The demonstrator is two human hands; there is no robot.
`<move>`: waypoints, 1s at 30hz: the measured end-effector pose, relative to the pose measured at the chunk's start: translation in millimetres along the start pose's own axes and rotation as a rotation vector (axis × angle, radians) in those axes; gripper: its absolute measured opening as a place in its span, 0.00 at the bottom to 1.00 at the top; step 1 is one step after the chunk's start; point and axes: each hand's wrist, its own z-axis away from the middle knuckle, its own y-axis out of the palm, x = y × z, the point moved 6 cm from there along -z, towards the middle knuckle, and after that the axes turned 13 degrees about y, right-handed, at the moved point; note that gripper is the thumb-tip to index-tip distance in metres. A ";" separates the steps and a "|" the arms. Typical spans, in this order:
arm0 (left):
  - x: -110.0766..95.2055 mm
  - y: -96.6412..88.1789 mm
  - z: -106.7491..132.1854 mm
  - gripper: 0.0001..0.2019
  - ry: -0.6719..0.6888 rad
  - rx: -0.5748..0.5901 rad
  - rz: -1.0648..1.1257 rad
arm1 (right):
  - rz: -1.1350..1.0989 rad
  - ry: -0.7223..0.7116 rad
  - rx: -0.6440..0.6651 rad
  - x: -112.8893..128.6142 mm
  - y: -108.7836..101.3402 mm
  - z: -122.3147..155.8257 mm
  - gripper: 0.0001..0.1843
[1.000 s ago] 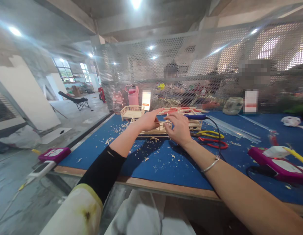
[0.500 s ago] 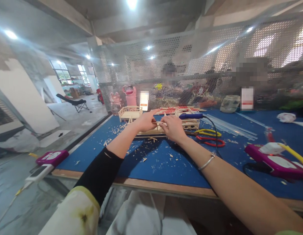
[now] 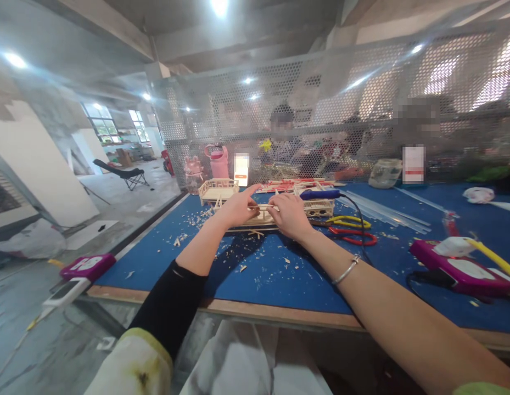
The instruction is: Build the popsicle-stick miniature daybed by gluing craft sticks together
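Note:
My left hand point(image 3: 239, 208) is closed with its fingertips on one end of a thin wooden stick point(image 3: 263, 206), its index finger pointing outward. The other end sits pinched in my right hand point(image 3: 291, 215), a short gap away. Both hands are just above a pale wooden model point(image 3: 258, 219) built of thin strips, which they partly cover. A small railed wooden platform point(image 3: 218, 191) stands beyond my left hand. Behind my right hand lies a blue-handled tool with a black cable point(image 3: 319, 195), against another wooden frame piece point(image 3: 320, 207). Fingertip contact is small and partly hidden.
Yellow-handled point(image 3: 349, 221) and red-handled cutters point(image 3: 356, 236) lie right of the model. Clear strips point(image 3: 386, 211), red and pale sticks point(image 3: 296, 185), and a purple power strip point(image 3: 460, 269) are farther out. Wood scraps litter the blue mat point(image 3: 263, 285). A perforated screen point(image 3: 246, 104) stands behind.
My left hand has shifted slightly left and its forearm has dropped a little. The right hand stays nearly in place. The whole view has moved slightly.

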 end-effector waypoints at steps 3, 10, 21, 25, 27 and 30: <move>-0.4 2.3 -1.6 0.34 0.008 -0.008 -0.005 | -0.019 -0.003 0.018 0.0 0.5 -0.4 0.08; 1.4 1.1 -1.8 0.33 0.029 -0.017 -0.022 | -0.272 0.177 -0.189 -24.3 -20.3 -4.8 0.16; 0.5 1.1 -1.7 0.34 0.005 0.008 -0.032 | -0.301 0.286 -0.371 -38.1 -31.5 -1.6 0.07; -0.5 0.9 -1.3 0.34 0.004 0.007 -0.036 | -0.306 0.291 -0.367 -40.7 -28.3 -1.3 0.07; -1.1 0.8 -1.2 0.34 0.004 0.006 -0.034 | -0.300 0.290 -0.365 -41.5 -27.7 -1.4 0.07; -1.3 1.1 -1.2 0.35 0.003 0.004 -0.030 | -0.262 0.256 -0.381 -37.8 -30.9 -0.3 0.08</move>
